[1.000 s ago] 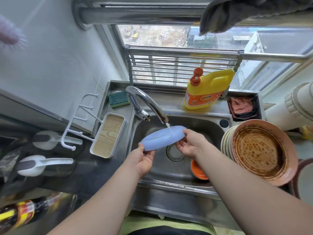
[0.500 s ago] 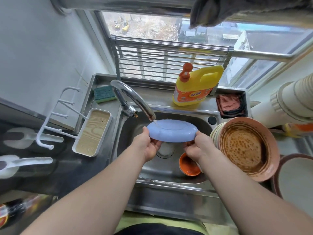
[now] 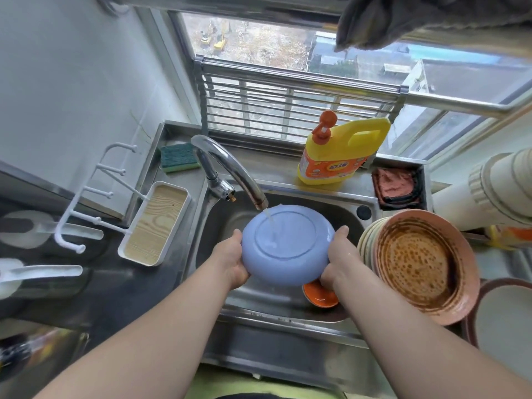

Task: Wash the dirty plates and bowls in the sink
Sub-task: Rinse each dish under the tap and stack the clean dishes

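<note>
Over the steel sink I hold a light blue plate with its underside facing me. My left hand grips its left rim and my right hand grips its right rim. A thin stream from the faucet runs onto the plate's back. A small orange bowl lies in the basin under my right hand, partly hidden. A stack of dirty plates, the top one pink with brown sauce stains, leans at the sink's right edge.
A yellow detergent bottle and a green sponge sit on the ledge behind the sink. A white tray with a wooden base lies to the left, a reddish cloth at the back right, another dish at the far right.
The blue plate has tipped from nearly edge-on to showing its full underside, still under the running water. Both hands kept their hold on its rim.
</note>
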The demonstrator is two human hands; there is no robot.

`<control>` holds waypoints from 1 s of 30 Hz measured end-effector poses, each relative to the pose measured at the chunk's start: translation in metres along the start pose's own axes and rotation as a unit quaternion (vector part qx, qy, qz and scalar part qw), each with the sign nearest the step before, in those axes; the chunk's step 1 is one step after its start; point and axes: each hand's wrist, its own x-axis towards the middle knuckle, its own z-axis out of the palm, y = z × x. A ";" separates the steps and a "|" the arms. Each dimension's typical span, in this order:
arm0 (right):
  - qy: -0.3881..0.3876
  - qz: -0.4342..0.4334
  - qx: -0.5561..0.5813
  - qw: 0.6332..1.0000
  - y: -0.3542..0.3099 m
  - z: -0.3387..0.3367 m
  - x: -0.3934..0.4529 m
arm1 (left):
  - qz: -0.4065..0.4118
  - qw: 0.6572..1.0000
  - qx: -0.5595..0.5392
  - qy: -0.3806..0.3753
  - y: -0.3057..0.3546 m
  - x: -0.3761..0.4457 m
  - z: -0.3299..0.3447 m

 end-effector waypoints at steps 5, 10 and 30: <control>-0.024 -0.100 -0.055 0.993 0.010 0.005 -0.016 | -0.032 0.999 0.012 0.029 -0.001 0.001 -0.023; -0.068 -0.218 -0.114 0.967 0.026 0.016 -0.025 | -0.065 0.997 0.020 0.037 -0.006 0.001 -0.039; -0.028 -0.074 -0.015 0.997 0.046 -0.003 0.003 | 0.181 0.979 0.091 -0.009 0.018 -0.011 -0.009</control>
